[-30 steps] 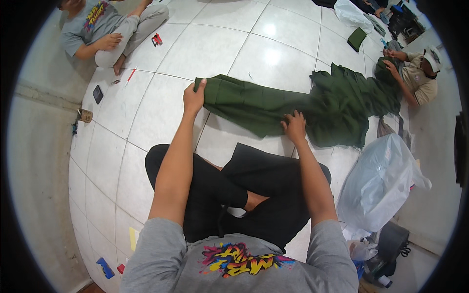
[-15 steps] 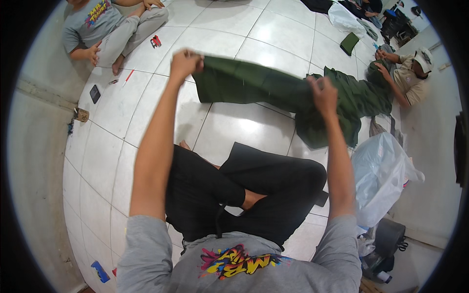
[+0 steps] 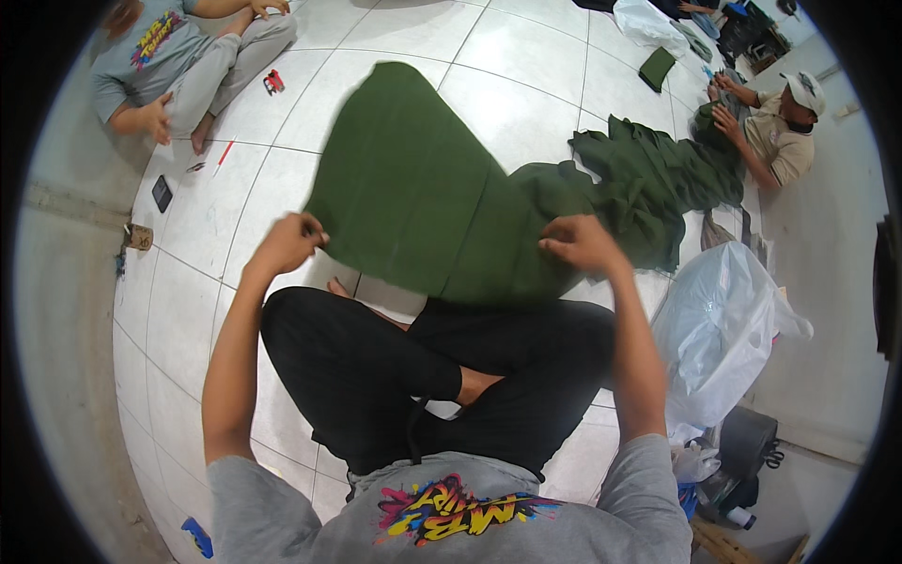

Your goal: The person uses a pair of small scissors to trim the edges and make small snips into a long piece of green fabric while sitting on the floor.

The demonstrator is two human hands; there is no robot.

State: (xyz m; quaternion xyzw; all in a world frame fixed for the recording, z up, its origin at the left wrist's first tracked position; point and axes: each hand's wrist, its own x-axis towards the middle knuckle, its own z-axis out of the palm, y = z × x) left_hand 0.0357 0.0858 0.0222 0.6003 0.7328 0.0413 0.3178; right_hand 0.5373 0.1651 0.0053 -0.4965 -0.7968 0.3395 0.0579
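Observation:
A wide piece of dark green cloth (image 3: pixel 413 197) spreads out in front of my crossed legs, its near edge close to my knees. My left hand (image 3: pixel 289 246) pinches its left edge between thumb and fingers. Over the cloth's right part, my right hand (image 3: pixel 584 244) is closed, thumb and fingertips together on the fabric. Farther right, the green cloth carries on into a crumpled heap (image 3: pixel 648 179) on the tiles. Where one piece ends and another begins in that heap, I cannot tell.
A person in a cap (image 3: pixel 785 127) handles green cloth at the far right; another person (image 3: pixel 188 66) sits at the far left. A stuffed white plastic bag (image 3: pixel 719 329) stands to my right. A small folded green cloth (image 3: pixel 657 69), a phone (image 3: pixel 162 194) and a blue tool (image 3: pixel 196 538) lie on the tiles.
The cloth has gone from a narrow raised strip to a wide, billowing spread. Both hands have come down toward my knees, the left one also moving left.

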